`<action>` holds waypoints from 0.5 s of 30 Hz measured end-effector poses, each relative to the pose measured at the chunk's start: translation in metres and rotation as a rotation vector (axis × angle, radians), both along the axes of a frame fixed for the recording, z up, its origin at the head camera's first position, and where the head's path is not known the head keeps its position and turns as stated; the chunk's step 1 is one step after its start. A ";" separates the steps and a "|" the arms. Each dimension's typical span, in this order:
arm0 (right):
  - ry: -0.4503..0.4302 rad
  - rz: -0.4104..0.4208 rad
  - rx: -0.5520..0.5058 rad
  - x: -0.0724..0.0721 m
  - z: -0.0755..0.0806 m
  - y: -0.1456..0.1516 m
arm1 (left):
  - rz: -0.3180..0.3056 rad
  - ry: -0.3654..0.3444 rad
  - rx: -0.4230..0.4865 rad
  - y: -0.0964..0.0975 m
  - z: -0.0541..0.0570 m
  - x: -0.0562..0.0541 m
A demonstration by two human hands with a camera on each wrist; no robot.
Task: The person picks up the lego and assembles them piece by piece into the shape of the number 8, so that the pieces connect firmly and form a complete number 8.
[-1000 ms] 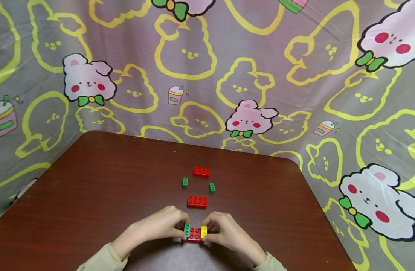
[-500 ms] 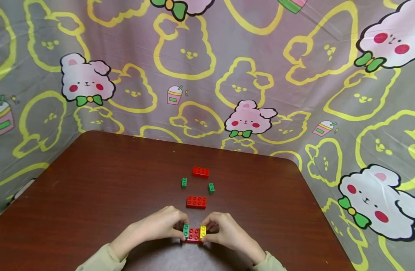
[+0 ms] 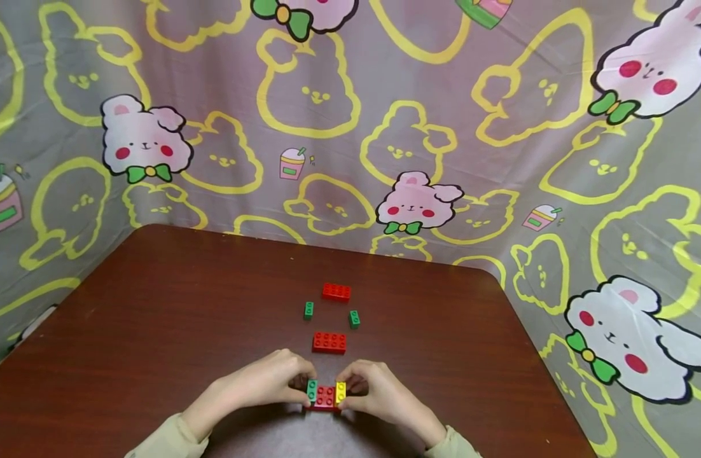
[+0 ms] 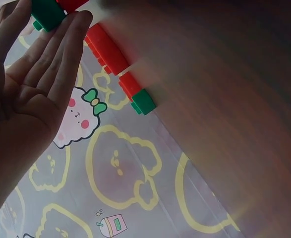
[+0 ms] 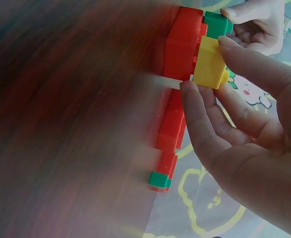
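"Tabletop point(image 3: 213, 305), six o'clock side: what appears, left to right?"

"At nine o'clock, the left hand point(image 3: 278, 378), thumb and fingers clamped on a gripped green brick point(image 3: 312, 392) over the nine o'clock end of the red base brick point(image 3: 326, 397)."

"And centrally?"

"Toward twelve lie, in order, a left loose green brick point(image 3: 308, 310), a near red brick point(image 3: 329, 343), a far red brick point(image 3: 336, 292) and a right loose green brick point(image 3: 354, 319), all apart. About the near red brick, the others stand at eleven, twelve and one."

"At three o'clock?"

"The yellow brick point(image 3: 341, 392), over the base brick's three o'clock end, pinched by the right hand point(image 3: 376, 389). Whether either gripped piece is pressed fully home cannot be told."
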State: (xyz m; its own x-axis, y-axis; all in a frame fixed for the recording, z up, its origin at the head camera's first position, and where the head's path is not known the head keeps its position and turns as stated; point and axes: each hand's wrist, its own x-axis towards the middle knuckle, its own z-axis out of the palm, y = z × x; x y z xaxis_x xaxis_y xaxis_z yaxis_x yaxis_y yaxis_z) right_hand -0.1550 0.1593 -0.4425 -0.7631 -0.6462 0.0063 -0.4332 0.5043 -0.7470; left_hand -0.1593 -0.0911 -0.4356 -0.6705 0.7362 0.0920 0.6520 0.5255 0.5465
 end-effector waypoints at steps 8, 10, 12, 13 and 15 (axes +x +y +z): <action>-0.016 0.001 0.020 -0.002 -0.001 0.000 | -0.012 -0.036 0.025 -0.003 -0.004 -0.002; -0.012 0.001 0.026 -0.002 0.000 0.000 | -0.016 -0.038 0.035 -0.003 -0.004 -0.003; -0.008 0.003 0.026 -0.002 0.000 0.000 | -0.017 -0.039 0.046 -0.004 -0.004 -0.003; -0.007 0.004 0.024 -0.002 0.000 0.000 | -0.016 -0.036 0.052 -0.005 -0.003 -0.003; -0.006 0.005 0.021 -0.002 0.000 0.000 | -0.007 -0.029 0.067 -0.006 -0.001 -0.004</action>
State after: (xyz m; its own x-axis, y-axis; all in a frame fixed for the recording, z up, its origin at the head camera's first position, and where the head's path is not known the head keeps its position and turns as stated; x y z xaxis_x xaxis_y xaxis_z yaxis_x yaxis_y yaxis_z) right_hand -0.1566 0.1597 -0.4422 -0.7601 -0.6497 -0.0113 -0.4314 0.5176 -0.7389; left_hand -0.1636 -0.0970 -0.4369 -0.6684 0.7338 0.1215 0.6388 0.4826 0.5992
